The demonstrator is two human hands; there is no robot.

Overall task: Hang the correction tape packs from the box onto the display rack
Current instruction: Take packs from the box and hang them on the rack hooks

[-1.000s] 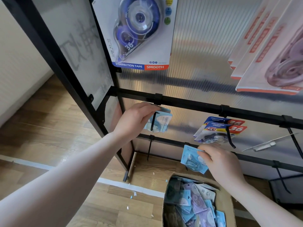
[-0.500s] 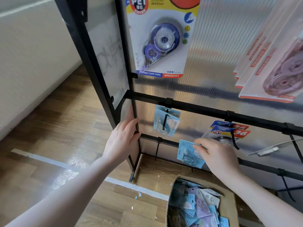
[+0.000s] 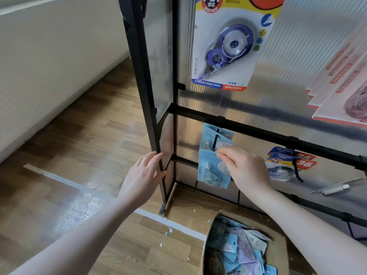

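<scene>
Right hand point(image 3: 246, 171), forearm raised from lower right, pinches the top edge of a blue correction tape pack point(image 3: 212, 169) just below the packs hanging on the hook point(image 3: 215, 138), while the left hand point(image 3: 143, 175) rests open-fingered against the rack's black upright point(image 3: 147, 96), the box point(image 3: 246, 253) below the right forearm.

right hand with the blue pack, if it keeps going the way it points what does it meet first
Probably the black hook and the blue packs already hanging on it, just beyond the held blue pack in the right hand; depth is unclear.
</scene>
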